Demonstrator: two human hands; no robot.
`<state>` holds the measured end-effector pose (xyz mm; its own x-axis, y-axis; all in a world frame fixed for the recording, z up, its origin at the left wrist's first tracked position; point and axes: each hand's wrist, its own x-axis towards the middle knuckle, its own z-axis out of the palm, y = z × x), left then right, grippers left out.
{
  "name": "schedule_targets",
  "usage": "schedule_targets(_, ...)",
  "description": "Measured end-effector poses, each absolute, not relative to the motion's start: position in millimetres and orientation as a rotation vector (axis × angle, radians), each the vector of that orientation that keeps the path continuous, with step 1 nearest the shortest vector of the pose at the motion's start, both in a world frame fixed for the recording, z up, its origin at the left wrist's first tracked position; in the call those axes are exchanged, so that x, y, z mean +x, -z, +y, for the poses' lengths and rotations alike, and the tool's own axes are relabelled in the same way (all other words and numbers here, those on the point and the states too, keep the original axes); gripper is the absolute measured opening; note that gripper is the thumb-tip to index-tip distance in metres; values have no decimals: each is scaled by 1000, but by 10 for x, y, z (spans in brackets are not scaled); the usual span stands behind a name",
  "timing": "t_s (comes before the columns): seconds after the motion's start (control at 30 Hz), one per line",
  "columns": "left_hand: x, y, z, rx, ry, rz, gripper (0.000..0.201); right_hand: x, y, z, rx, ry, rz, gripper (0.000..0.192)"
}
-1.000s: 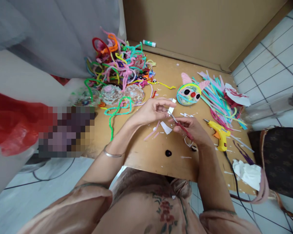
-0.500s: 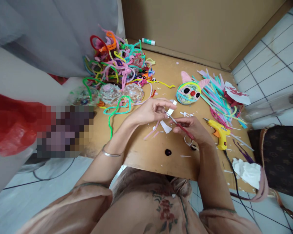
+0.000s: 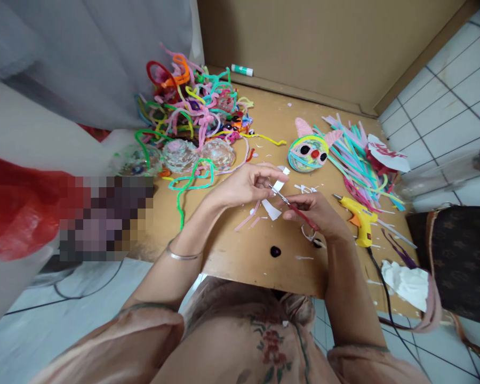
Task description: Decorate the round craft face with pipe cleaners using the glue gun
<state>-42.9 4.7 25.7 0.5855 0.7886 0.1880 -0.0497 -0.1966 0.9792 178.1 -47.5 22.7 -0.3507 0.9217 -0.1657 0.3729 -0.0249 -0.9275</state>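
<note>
My left hand [image 3: 250,184], with a metal bangle at its wrist, is closed in a pinch on a small piece of white paper [image 3: 280,184], mostly covered by the fingers. My right hand [image 3: 310,208] grips red-handled scissors [image 3: 300,213], their blades pointing up-left at the paper by my left fingertips. On the wooden table just below the blades lies a white paper offcut [image 3: 271,210]. Thin pink strips [image 3: 248,217] lie beside it. Beyond my hands stands a round decorated animal head [image 3: 309,153] with pink ears, black eyes and a red nose. A black disc [image 3: 276,251] lies nearer me.
A yellow glue gun [image 3: 360,217] with a black cord lies right of my right hand. Loose pipe cleaners [image 3: 356,149] lie behind it. Tangled colourful pipe-cleaner pieces [image 3: 196,101] heap at the back left. A glue stick [image 3: 242,70] lies by the back panel; a brown bag [image 3: 462,261] is at right.
Both hands stay in almost the same place. The scissor blades and the paper have shifted very slightly; the objects on the table look the same.
</note>
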Motion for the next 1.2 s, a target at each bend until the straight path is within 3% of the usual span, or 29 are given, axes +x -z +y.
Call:
schedule_targets(0.87, -359, -203, 80, 1458, -1027, 736, 36, 1774, -255, -474, -1298, -1487, -1663, 47)
schedule_targets(1.03, -317, -140, 116, 1319, -1148, 796, 26, 1753, -260, -488, -1264, -1554, -1645, 48)
schedule_targets(1.2, -327, -121, 174, 1187, -1395, 854, 39, 1801, -189, -446, -1331, -1437, -1681, 53)
